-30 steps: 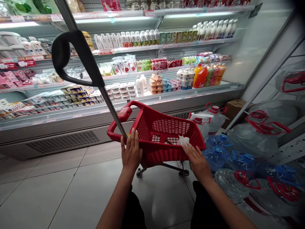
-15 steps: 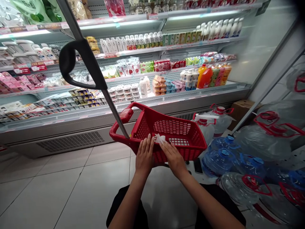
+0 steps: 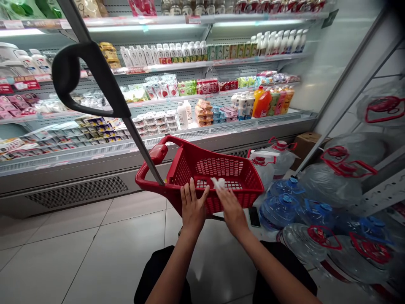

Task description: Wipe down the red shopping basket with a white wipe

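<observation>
A red plastic shopping basket [image 3: 218, 164] with perforated sides and a long grey pole handle [image 3: 141, 145] stands in front of me. My left hand [image 3: 193, 209] lies against its near side by the rim, fingers apart and thumb spread, holding nothing. To its right, my right hand [image 3: 230, 209] is at the same rim with its fingers round a crumpled white tissue [image 3: 219, 183]. The tissue sticks out above the fingertips, over the basket's inside. A black looped grip [image 3: 85, 80] sits on the pole at the upper left.
Behind the basket runs a chilled display case [image 3: 202, 135] with bottles, cups and packets. Large water jugs [image 3: 281, 207] crowd the floor at right. A phone [image 3: 254, 216] lies on the tiles beside them, and a cardboard box [image 3: 308, 141] is farther back.
My left thumb has spread away from the fingers. My right hand and the tissue have shifted slightly along the rim, away from the left hand. The whole view has moved a little to the right.
</observation>
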A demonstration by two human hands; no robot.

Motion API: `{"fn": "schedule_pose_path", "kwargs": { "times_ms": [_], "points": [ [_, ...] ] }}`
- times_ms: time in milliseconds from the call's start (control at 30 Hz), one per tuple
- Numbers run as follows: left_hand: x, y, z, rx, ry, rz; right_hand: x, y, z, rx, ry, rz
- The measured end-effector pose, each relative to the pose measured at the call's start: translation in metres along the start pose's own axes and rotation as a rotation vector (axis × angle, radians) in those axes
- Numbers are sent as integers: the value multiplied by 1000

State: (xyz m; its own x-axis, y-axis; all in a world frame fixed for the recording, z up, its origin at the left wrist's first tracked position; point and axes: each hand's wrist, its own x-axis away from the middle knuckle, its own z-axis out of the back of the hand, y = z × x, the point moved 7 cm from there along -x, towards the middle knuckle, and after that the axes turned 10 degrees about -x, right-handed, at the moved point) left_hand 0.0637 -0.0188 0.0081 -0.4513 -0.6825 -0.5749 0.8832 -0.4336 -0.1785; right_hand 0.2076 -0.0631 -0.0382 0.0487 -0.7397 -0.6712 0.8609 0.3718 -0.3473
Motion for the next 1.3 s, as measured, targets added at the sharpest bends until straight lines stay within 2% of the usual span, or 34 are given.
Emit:
{"fn": "schedule_pose_path", "kwargs": {
  "times_ms": [67, 133, 200, 333, 400, 433, 500, 600, 700, 767, 867, 1033, 1100, 1200, 1300],
  "points": [
    [1, -5, 2, -8, -4, -10, -11, -20, -10, -30, -17, 49],
    [3, -14, 4, -10, -4, -24, -8, -18, -7, -25, -41, 71],
    [4, -25, 5, -12, 1, -29, 7, 6, 9, 3, -64, 60],
    [2, -39, 3, 2, 23, 17, 49, 73, 53, 89, -22, -50],
    [1, -36, -1, 23, 25, 67, 61, 92, 64, 122, 23, -113],
    [0, -31, -4, 38, 17, 73, 62, 94, 64, 125, 37, -135],
    [0, -13, -11, 68, -15, 39, 53, 82, 51, 103, 39, -139],
    [2, 12, -21, 75, -35, -22, 23, 36, 15, 30, 15, -43],
    [5, 17, -24, 46, -21, -45, -1, -7, -12, -37, -13, 39],
    [7, 13, -24, 38, -26, -76, -6, -16, -16, -49, -27, 58],
    [10, 2, -22, 42, -44, -113, 4, 4, -2, -27, -60, 72],
    [9, -9, -21, 89, -64, -99, 38, 84, 42, 49, -7, -42],
    [7, -10, -21, 114, -72, -85, 45, 103, 49, 75, 31, -92],
    [4, -9, -22, 134, -75, -69, 42, 98, 39, 53, 37, -109],
    [2, -10, -22, 138, -74, -58, 24, 63, 16, -28, -11, -60]
  ]
}}
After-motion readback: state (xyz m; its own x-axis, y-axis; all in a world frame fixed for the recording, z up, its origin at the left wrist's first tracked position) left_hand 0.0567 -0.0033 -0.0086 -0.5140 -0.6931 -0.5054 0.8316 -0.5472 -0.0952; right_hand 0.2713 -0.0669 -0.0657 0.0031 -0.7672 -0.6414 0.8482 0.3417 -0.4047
